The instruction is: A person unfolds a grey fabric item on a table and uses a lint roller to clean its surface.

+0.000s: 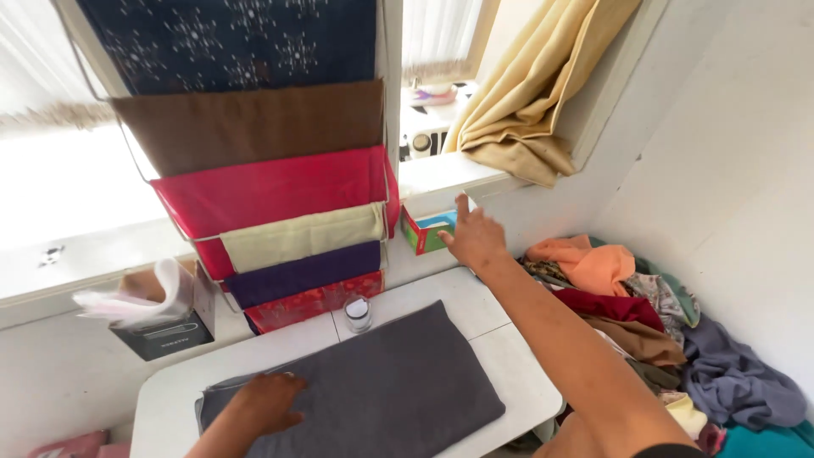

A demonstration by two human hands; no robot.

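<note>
L hand (270, 402) lies flat, fingers spread, palm pressing the near-left part of a folded grey cloth (381, 386) on the white worktop (509, 356); no pinch. R hand (471, 235) is up in the air w/ fingers open, index out, holding nothing, just beside a green-red box (426, 230) on the sill. Small jar (358, 314) stands at the cloth's far edge. Rack of folded cloths (280, 195) behind; clothes pile (653, 322) to the right.
</note>
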